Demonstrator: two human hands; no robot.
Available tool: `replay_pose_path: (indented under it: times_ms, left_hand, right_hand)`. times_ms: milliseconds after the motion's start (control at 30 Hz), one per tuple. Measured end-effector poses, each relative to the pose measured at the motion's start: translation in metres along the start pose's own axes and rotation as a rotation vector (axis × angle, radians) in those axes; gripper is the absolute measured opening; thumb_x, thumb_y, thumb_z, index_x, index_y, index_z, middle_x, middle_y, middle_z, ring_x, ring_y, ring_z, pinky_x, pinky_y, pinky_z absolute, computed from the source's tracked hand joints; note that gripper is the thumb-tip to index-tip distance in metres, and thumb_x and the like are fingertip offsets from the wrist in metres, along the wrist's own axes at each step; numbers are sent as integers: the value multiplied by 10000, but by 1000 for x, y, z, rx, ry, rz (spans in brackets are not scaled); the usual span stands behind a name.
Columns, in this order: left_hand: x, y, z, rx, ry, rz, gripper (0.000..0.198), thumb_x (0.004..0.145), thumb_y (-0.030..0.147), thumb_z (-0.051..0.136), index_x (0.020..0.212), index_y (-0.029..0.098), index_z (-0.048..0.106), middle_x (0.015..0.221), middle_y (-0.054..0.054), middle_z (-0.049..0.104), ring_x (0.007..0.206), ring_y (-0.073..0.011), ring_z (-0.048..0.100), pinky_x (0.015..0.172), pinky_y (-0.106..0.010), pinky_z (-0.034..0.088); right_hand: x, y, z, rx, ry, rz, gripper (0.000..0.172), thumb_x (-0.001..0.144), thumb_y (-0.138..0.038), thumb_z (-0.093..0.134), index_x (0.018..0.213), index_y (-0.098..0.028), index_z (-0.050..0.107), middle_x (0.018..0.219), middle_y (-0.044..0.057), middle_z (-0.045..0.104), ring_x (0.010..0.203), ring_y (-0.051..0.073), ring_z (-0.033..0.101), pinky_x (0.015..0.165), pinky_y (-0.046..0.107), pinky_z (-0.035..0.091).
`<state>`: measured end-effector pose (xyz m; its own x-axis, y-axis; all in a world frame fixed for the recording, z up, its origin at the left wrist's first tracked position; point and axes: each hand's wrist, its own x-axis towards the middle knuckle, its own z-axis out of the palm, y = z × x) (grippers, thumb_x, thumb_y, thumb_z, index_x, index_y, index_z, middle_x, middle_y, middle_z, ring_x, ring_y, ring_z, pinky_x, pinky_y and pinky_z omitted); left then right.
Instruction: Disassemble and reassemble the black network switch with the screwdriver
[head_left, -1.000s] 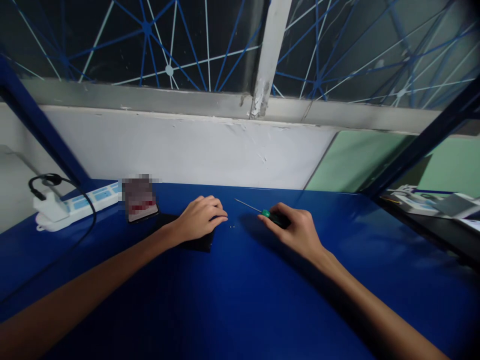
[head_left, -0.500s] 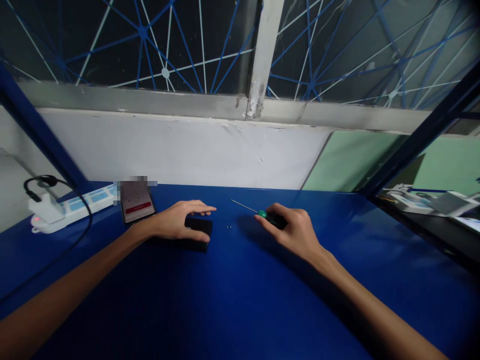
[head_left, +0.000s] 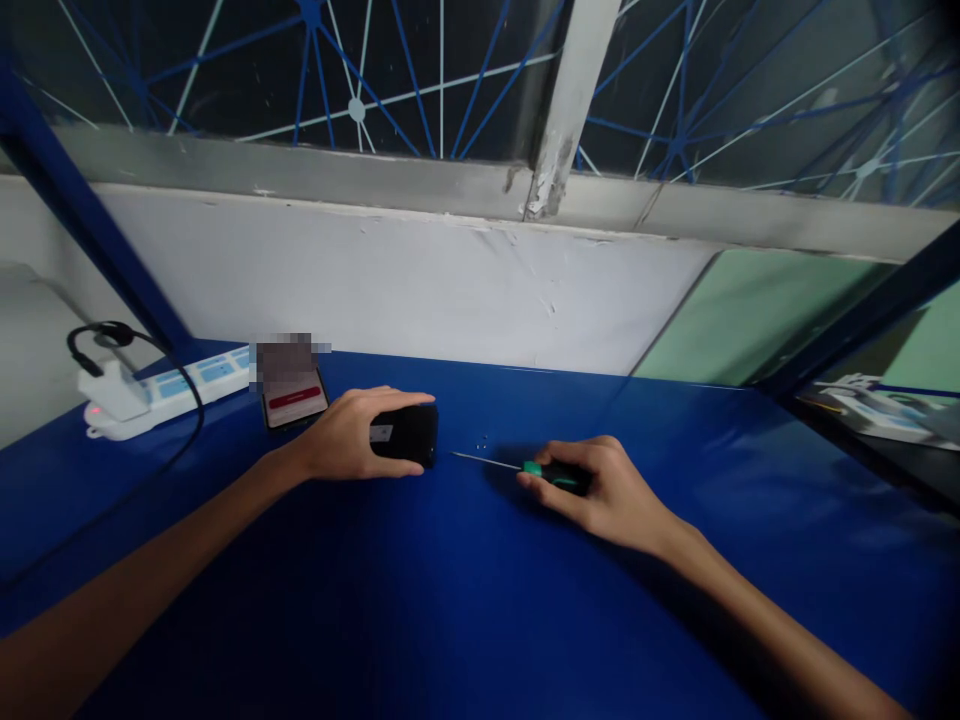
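Observation:
My left hand grips a black box-shaped device with a small pale label, fingers along its far edge and thumb along its near edge. The palm hides the device's left end. In my right hand is a screwdriver with a green and black handle. Its thin shaft points left, the tip a short way from the device's right end and not touching it. Several tiny shiny bits, possibly screws, lie on the blue table just beyond the shaft.
A phone with a lit screen lies behind my left wrist, partly blurred out. At the left is a white power strip with a charger and a black cable. A wall and window stand behind the table.
My left hand has closed round the device, which has turned and shifted. My right hand has brought the screwdriver lower, its tip nearer the device's end. More tiny bits show on the table. The view has shifted.

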<state>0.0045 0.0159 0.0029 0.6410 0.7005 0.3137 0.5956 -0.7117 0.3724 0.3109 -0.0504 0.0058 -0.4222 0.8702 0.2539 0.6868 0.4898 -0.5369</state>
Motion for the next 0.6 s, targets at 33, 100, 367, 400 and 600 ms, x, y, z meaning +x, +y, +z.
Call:
replay_pose_path:
  times_ms: [33, 100, 367, 400, 600]
  left_hand:
    - [0, 0, -1, -12, 20, 8, 717, 695, 526, 757, 1319, 229, 567, 1144, -78, 682, 972, -235, 652, 817, -358, 535]
    - [0, -1, -3, -24, 42, 25, 705, 697, 516, 763, 1310, 224, 573, 1136, -74, 684, 965, -229, 656, 818, -349, 537]
    - [-1, 3, 1, -33, 19, 55, 691, 694, 507, 768, 1296, 221, 586, 1133, -77, 686, 975, -238, 660, 826, -354, 538]
    - [-1, 4, 1, -33, 18, 53, 689, 694, 506, 767, 1295, 222, 586, 1136, -77, 685, 979, -239, 659, 831, -357, 537]
    - [0, 4, 2, -35, 20, 45, 689, 688, 503, 765, 1293, 223, 593, 1131, -80, 686, 970, -240, 661, 816, -356, 538]
  right_hand:
    - [0, -1, 1, 7, 3, -1, 333, 866, -430, 590, 694, -156, 670, 526, -20, 531, 465, 84, 390, 470, 252, 287]
    - [0, -3, 2, 16, 3, 5, 338, 867, -434, 591, 691, -155, 667, 521, -21, 525, 463, 83, 388, 466, 249, 289]
    - [-1, -7, 8, 37, 24, -21, 337, 868, -435, 601, 702, -152, 674, 520, -23, 533, 456, 78, 404, 463, 245, 297]
    - [0, -6, 8, 35, 19, -25, 332, 868, -431, 603, 703, -152, 676, 525, -21, 543, 457, 79, 415, 466, 246, 299]
    - [0, -4, 9, 23, 2, -26, 330, 875, -427, 594, 715, -151, 681, 535, -13, 561, 459, 87, 434, 471, 256, 300]
